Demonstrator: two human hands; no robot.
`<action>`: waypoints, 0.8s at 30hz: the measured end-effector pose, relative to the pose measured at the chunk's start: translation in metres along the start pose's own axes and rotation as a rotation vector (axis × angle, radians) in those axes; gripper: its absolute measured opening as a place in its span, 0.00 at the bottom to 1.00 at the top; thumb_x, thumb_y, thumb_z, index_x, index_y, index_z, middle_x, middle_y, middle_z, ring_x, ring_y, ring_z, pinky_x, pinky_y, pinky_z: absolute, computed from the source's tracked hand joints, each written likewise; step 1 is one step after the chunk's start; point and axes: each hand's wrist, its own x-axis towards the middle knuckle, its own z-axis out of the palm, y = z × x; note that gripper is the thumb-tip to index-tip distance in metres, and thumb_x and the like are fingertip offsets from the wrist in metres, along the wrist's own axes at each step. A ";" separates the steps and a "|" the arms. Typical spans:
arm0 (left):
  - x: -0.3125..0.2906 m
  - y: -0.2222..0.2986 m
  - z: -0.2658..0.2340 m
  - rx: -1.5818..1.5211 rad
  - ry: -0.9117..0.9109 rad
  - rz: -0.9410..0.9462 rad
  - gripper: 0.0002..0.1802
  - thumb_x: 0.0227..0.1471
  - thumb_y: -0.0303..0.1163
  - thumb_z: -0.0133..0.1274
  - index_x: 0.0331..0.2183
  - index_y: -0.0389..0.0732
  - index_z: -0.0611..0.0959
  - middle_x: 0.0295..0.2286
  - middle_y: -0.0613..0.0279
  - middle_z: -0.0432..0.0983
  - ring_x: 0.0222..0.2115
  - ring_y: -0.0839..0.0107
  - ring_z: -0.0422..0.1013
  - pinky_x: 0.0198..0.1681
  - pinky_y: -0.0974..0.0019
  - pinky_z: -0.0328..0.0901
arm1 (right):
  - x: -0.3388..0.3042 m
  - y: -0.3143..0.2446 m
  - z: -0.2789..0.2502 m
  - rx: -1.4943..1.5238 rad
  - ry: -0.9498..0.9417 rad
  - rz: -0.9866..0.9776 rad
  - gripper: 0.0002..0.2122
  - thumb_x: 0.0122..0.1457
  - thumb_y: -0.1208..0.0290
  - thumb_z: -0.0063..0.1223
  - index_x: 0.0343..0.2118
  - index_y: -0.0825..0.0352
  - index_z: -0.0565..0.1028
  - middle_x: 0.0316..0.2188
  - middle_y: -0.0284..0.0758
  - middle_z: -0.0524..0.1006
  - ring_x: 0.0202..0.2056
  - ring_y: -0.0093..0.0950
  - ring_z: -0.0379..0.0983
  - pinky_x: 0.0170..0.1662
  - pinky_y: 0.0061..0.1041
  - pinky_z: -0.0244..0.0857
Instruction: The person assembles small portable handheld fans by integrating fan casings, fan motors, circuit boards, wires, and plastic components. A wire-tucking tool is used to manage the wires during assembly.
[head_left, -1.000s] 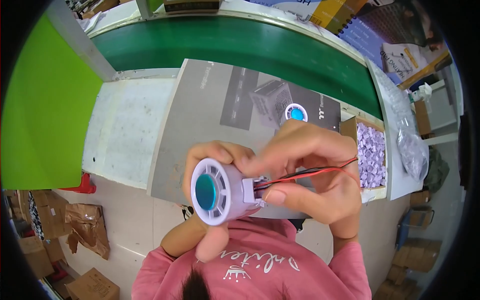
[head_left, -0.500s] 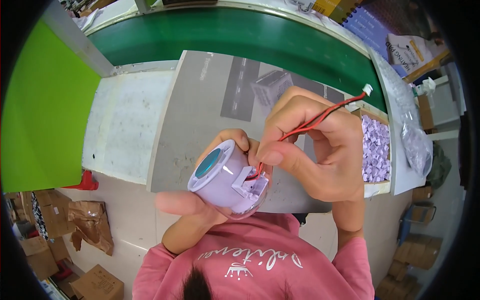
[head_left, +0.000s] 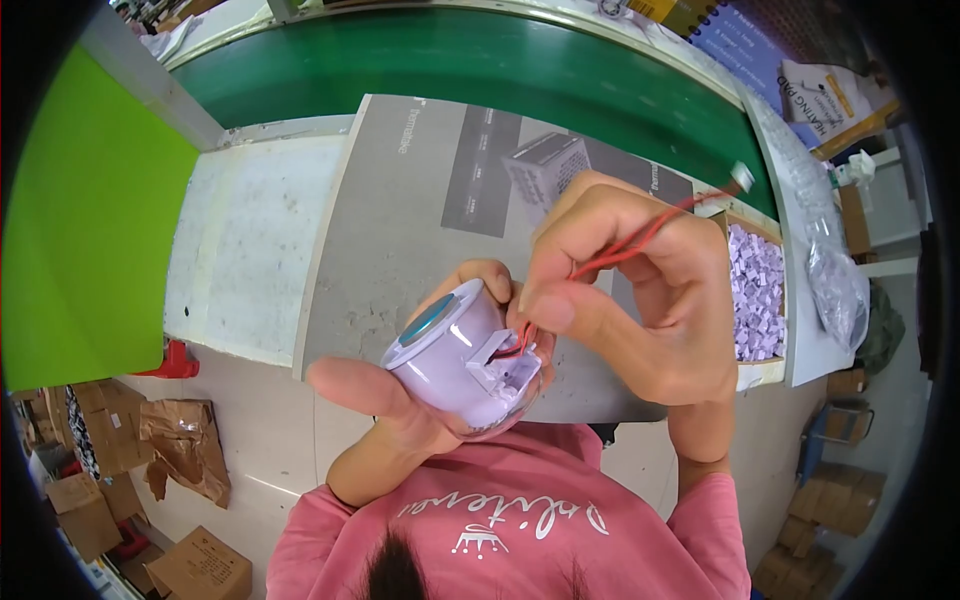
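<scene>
My left hand (head_left: 400,400) cradles a pale lilac round plastic housing (head_left: 447,365) with a blue-green disc on one end. The thumb is stretched out in front, and the fingers curl behind the housing. In its side is a squared opening, and from there a twisted pair of red and black wires (head_left: 640,240) comes out. My right hand (head_left: 640,300) pinches these wires between thumb and forefinger, close to the opening. The wires run on past the knuckles to a small white plug (head_left: 741,178) at their free end, which is a little blurred.
Beneath my hands lies a grey printed board (head_left: 390,220). A green conveyor belt (head_left: 450,70) passes behind it. At the right stands a box of small lilac plastic parts (head_left: 757,290), with clear plastic wrap (head_left: 830,290) beyond. Cardboard boxes (head_left: 200,565) sit on the floor at the left.
The housing has tilted slightly in my left hand, so its blue-green disc shows narrower. My right hand keeps its pinch on the wires and has shifted very little.
</scene>
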 end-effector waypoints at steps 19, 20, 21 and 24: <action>0.015 0.011 0.022 0.653 0.325 0.104 0.67 0.16 0.81 0.53 0.48 0.35 0.66 0.39 0.55 0.69 0.42 0.67 0.67 0.45 0.64 0.65 | -0.014 -0.010 0.014 -0.363 0.300 -0.111 0.05 0.48 0.84 0.60 0.28 0.71 0.76 0.28 0.37 0.74 0.27 0.23 0.69 0.33 0.21 0.64; 0.016 0.011 0.024 0.663 0.337 0.096 0.66 0.16 0.81 0.54 0.47 0.35 0.66 0.39 0.55 0.69 0.42 0.67 0.67 0.46 0.64 0.65 | -0.014 -0.011 0.013 -0.295 0.289 -0.048 0.05 0.48 0.84 0.59 0.28 0.71 0.76 0.28 0.37 0.74 0.28 0.23 0.70 0.33 0.20 0.64; 0.016 0.010 0.022 0.666 0.333 0.093 0.66 0.16 0.81 0.54 0.47 0.35 0.66 0.39 0.55 0.69 0.42 0.67 0.67 0.46 0.64 0.65 | -0.014 -0.011 0.012 -0.226 0.276 0.014 0.04 0.49 0.84 0.59 0.28 0.71 0.76 0.28 0.36 0.74 0.28 0.22 0.70 0.33 0.20 0.65; 0.016 0.006 0.009 0.643 0.236 0.177 0.67 0.13 0.80 0.56 0.47 0.35 0.66 0.38 0.54 0.69 0.41 0.67 0.68 0.46 0.64 0.64 | -0.014 -0.007 0.006 -0.130 0.225 0.080 0.03 0.49 0.83 0.59 0.27 0.72 0.76 0.28 0.36 0.75 0.28 0.22 0.70 0.34 0.19 0.65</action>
